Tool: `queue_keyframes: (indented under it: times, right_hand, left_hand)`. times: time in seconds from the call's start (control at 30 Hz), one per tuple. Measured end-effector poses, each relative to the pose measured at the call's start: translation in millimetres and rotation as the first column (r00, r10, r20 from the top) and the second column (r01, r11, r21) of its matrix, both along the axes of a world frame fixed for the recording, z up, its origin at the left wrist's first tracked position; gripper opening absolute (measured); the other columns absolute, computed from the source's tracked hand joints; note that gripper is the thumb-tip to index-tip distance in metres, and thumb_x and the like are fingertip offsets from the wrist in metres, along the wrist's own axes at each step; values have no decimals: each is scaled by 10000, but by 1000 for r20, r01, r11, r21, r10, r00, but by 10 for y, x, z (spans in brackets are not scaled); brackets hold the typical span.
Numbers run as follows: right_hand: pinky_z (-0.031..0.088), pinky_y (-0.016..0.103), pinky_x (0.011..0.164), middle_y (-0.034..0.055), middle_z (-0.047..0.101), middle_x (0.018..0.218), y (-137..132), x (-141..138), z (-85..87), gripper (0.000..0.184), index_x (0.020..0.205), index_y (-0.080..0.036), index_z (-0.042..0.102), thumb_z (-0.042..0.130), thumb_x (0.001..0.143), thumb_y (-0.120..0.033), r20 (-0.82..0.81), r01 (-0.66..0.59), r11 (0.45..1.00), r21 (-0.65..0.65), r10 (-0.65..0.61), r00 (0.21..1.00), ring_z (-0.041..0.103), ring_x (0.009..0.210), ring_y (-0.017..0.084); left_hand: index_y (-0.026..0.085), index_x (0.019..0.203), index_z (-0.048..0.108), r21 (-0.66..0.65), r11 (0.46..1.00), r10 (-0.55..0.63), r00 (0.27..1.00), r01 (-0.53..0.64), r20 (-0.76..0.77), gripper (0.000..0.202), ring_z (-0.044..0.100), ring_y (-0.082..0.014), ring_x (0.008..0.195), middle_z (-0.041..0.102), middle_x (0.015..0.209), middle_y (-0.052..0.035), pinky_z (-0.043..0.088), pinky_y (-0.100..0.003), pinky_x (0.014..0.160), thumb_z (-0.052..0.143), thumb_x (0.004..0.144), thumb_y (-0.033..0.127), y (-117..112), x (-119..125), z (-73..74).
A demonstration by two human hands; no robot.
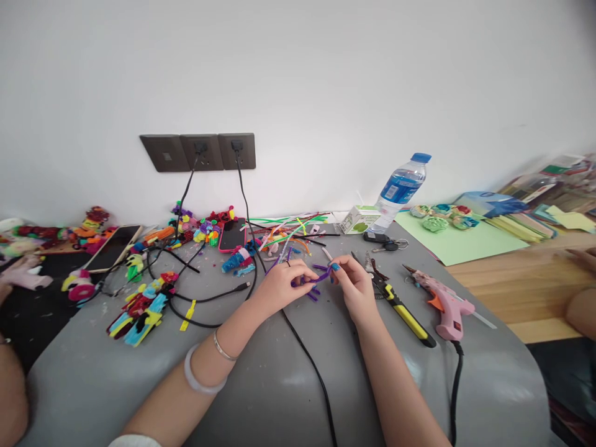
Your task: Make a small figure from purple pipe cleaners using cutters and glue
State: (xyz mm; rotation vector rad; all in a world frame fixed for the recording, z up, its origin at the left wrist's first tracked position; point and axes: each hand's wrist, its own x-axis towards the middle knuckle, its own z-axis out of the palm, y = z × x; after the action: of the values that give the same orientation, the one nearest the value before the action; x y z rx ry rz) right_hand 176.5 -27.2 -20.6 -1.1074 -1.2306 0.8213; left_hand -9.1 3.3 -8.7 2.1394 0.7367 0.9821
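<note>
Twisting seems the step: my left hand [279, 287] and right hand [354, 287] pinch a purple pipe cleaner [319, 278]; further bending needs firm grips.

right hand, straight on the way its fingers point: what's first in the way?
Probably the left hand. The right hand points left and a little away, along the purple pipe cleaner that both hands pinch. The gap looks small, though depth is unclear.
</note>
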Motion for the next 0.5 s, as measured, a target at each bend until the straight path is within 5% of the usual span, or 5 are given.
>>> queue_keyframes:
  times: [0.33,0.5]
  right_hand:
    - [376,260,537,-6,549,661,-2,14,-5,275,814,-216,609,643,841,-487,-40,44,998,-41,-46,998,465,581,136]
    - [373,256,531,-10,544,654,-8,16,2,277,810,-215,605,651,835,-487,-67,46,997,-66,-50,996,455,572,131]
  left_hand:
    - [192,987,670,-28,988,150,987,-149,61,171,575,-109,677,662,864,-11,456,-209,616,631,841,112,26,20,-11]
    - [188,840,580,-21,981,194,981,-194,13,115,546,-108,665,635,849,7,434,-220,624,656,804,110,28,11,-9]
